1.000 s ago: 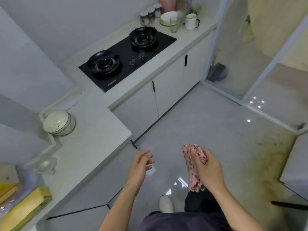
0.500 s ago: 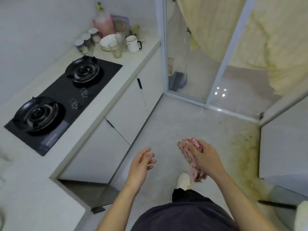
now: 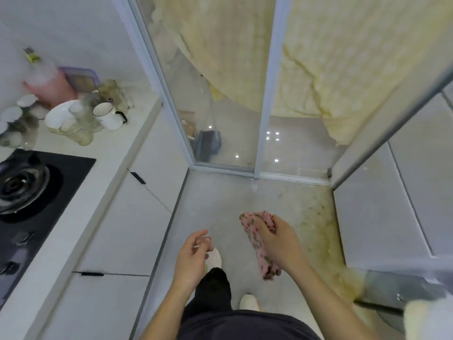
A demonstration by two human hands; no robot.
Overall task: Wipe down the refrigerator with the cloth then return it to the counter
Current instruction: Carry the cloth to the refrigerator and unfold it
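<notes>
Centrally, the right hand point(image 3: 277, 244) grips a pink patterned cloth point(image 3: 256, 238), fingers curled tight round its bunched upper part; the loose end hangs below the palm. The cloth is held in the air above the floor point(image 3: 215, 200), well apart from the counter point(image 3: 110, 175) at the left. The left hand point(image 3: 193, 258) is just beside it, fingers loosely bent, holding nothing. Below the hands, a white shoe point(image 3: 216, 256) and dark trousers show. On the counter lies a black gas hob point(image 3: 36, 192); farther along stand a white mug point(image 3: 107, 116), blurred jars and glasses. At the far end a sliding glass door point(image 3: 267, 106) closes off the room, with a yellow curtain point(image 3: 343, 57) behind it. At the right stands a tall grey unit point(image 3: 382, 212); whether it is the refrigerator cannot be told. Yellowish stains point(image 3: 316, 229) mark the floor near its base.
</notes>
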